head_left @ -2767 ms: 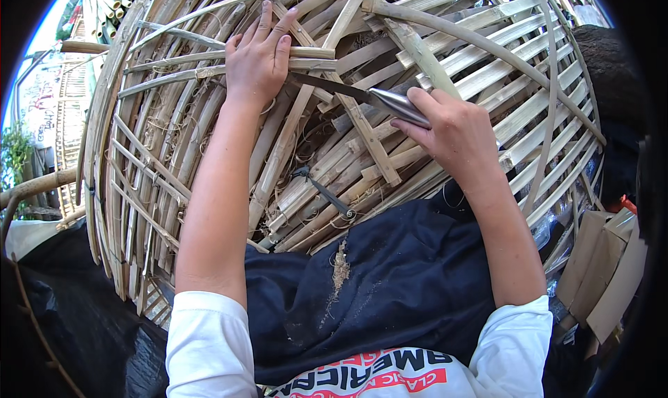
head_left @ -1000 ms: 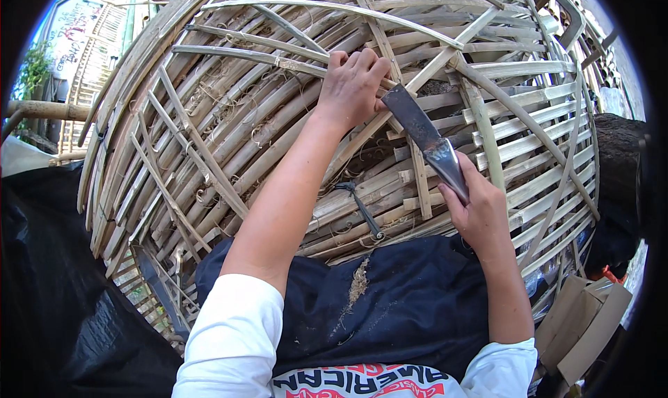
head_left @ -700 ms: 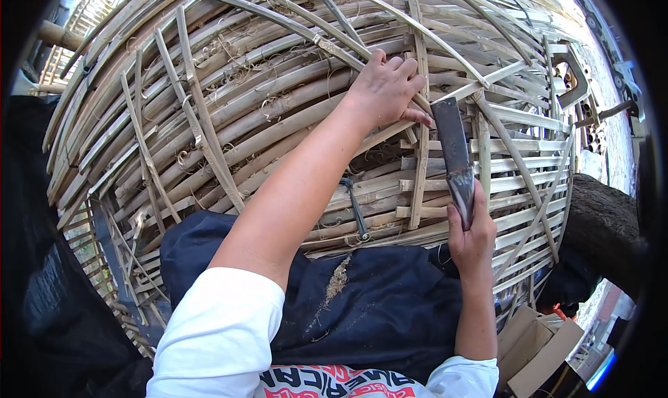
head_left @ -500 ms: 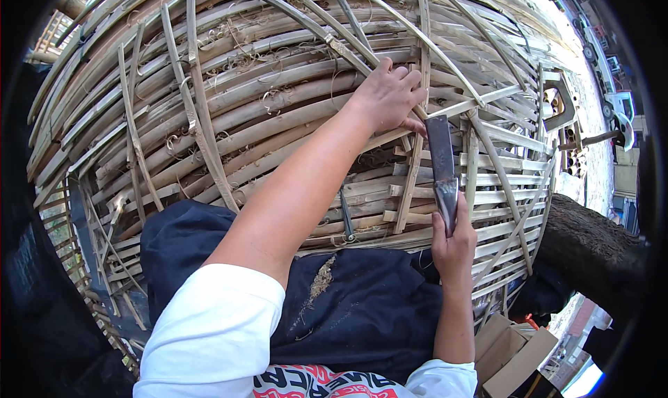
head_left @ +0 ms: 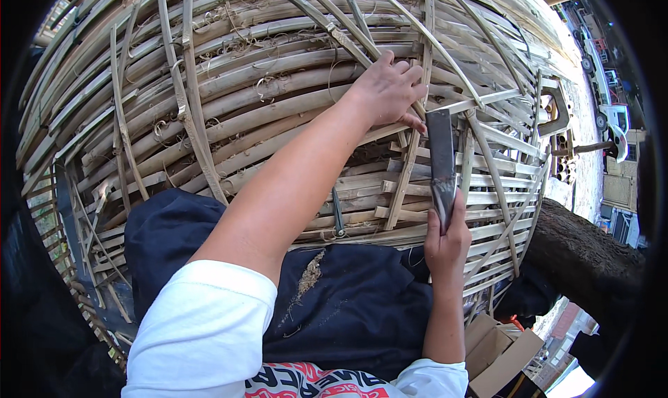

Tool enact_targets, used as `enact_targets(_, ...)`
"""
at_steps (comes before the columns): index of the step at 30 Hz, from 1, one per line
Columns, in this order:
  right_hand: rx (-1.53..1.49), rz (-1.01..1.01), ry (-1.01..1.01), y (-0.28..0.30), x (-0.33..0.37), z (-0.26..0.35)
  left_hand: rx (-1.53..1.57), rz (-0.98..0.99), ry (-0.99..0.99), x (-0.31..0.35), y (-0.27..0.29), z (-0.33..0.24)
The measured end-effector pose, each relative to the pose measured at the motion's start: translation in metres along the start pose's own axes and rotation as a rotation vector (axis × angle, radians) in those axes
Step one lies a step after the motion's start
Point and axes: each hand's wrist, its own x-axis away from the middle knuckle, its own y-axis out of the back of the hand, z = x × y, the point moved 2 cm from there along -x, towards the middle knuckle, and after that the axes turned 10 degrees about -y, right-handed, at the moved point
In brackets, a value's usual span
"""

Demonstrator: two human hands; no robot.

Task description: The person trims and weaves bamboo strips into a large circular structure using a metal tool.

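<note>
My right hand point(head_left: 449, 241) is wrapped around the handle of a knife with a broad, dark, straight-ended blade point(head_left: 440, 146) that points away from me. Just left of the blade's far end, my left hand point(head_left: 391, 92) is closed on a long split bamboo strip point(head_left: 341, 37). That strip runs from the far edge down under my palm, and its near end comes out close to the blade. Beneath both hands lies a wide woven bamboo framework point(head_left: 278, 123) of slats, and my fingers partly hide the grip on the strip.
Dark cloth point(head_left: 355, 293) with a patch of shavings covers my lap. Thin curled shavings are scattered over the slats. A thick tree trunk point(head_left: 584, 241) and an open cardboard box point(head_left: 504, 356) are at the right. Farther off stands a white vehicle point(head_left: 614, 120).
The whole view has shifted slightly. Both hands keep their holds, and the knife blade shows more of its broad side, still beside the strip's end.
</note>
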Motion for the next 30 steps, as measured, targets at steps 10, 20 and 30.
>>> enact_targets(10, 0.043, 0.022, -0.033, -0.004, -0.010, 0.008, -0.006, 0.062, 0.011, -0.002, 0.001, 0.002)
enact_targets(20, -0.065, -0.122, 0.088, -0.006, 0.003, -0.001, 0.006, 0.047, 0.025, -0.004, 0.001, 0.000)
enact_targets(30, 0.103, 0.033, -0.014, -0.002, -0.005, -0.006, -0.005, 0.078, 0.029, -0.002, 0.001, 0.002)
